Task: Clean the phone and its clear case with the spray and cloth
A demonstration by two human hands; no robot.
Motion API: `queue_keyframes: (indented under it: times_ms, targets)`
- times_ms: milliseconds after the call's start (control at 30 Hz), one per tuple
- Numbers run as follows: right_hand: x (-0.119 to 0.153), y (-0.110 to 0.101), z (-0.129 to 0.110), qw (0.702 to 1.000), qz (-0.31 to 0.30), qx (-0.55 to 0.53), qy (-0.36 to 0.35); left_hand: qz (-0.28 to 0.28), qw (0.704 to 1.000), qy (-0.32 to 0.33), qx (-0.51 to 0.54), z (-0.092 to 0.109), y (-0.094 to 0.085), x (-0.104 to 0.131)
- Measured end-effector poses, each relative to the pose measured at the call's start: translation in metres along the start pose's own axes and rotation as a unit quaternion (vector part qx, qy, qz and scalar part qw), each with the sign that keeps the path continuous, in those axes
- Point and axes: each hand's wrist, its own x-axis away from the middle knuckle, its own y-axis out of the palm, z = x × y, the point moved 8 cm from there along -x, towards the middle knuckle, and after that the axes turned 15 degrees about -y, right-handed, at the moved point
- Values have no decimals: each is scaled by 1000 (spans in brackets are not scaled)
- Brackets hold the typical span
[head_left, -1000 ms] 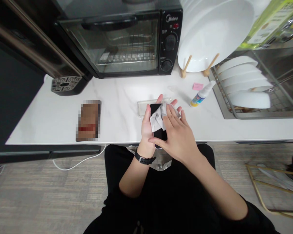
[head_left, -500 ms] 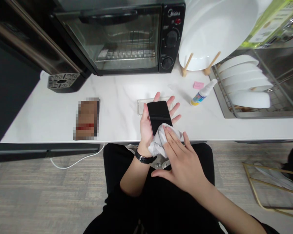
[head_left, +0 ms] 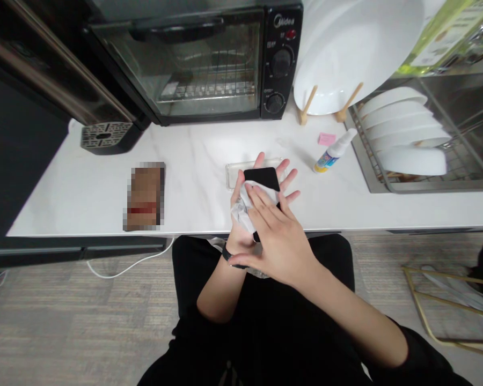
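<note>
A black-screened phone (head_left: 262, 176) rests on the palm of my left hand (head_left: 241, 230), whose fingers spread out beyond its right side. My right hand (head_left: 279, 236) presses a crumpled white cloth (head_left: 243, 212) flat against the screen with its fingertips, its thumb stretched out to the left. Cloth and fingers cover the middle of the phone. Behind my left hand, a clear phone case (head_left: 234, 176) lies on the white counter (head_left: 193, 177). To the right stands a small spray bottle (head_left: 329, 155) with a white cap.
A toaster oven (head_left: 181, 69) stands at the back, with a drip tray (head_left: 107, 136) to its left. A pixelated brown item (head_left: 144, 195) lies on the left. On the right are a pink slip (head_left: 327, 139), large white plates (head_left: 354, 53) and a rack (head_left: 438, 187) of bowls.
My right hand has moved up and to the left over the phone with the cloth, which now covers the middle of the screen. My left hand stays nearly in place.
</note>
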Motion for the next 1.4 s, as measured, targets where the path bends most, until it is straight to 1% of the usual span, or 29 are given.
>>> queue_keyframes:
  times_ms: [33,100,167,233,300,367,433,500,533,600,667,733,800,900,967,1067,1167,1233,1300,1367,1400]
  targets:
    - [9,0,-9,1000,-7,8,0,-22,1000,-1,-8,2,1,2]
    - [28,-1,-25,999,-21,28,-2,-56,998,18,-8,8,2,5]
    - [47,-2,-33,999,-32,44,-1,-59,998,21,8,9,0,5]
    - [59,-4,-29,998,-32,53,10,-52,998,22,19,8,-2,4]
    - [62,-6,-14,998,-15,55,35,-47,998,24,17,7,-1,3]
    - [53,-7,9,997,8,48,62,-50,998,27,8,7,0,2]
    - [35,-6,30,996,22,34,76,-57,998,26,-1,6,1,-2]
    - [14,-5,43,996,34,17,75,-64,998,25,-6,5,1,-4]
    - [4,-5,46,997,39,10,72,-67,997,25,-8,4,1,-5]
    - [-9,-5,39,998,40,-3,53,-73,997,31,-10,2,1,-3]
    - [-11,-4,23,999,33,-15,27,-74,996,39,-17,1,3,1]
    - [-1,-2,4,1000,19,-18,9,-65,997,37,-28,1,4,6]
    - [17,-1,-12,1000,-2,-2,7,-50,998,26,-33,2,3,7]
    - [43,-3,-23,999,-24,32,10,-36,999,28,-14,6,1,6]
    - [54,-6,-18,999,-22,44,22,-32,999,33,-1,8,0,4]
    - [53,-11,4,997,5,55,57,-36,999,23,-7,6,2,3]
    - [32,-11,30,995,31,50,84,-44,999,15,-23,2,6,2]
    - [13,-10,41,995,41,34,85,-43,998,20,-29,1,8,1]
    - [-2,-9,41,996,45,22,71,-44,998,27,-33,1,8,2]
    - [-8,-8,30,998,39,15,44,-52,997,28,-40,0,9,5]
    - [-7,-7,21,999,31,11,30,-55,997,27,-45,0,9,7]
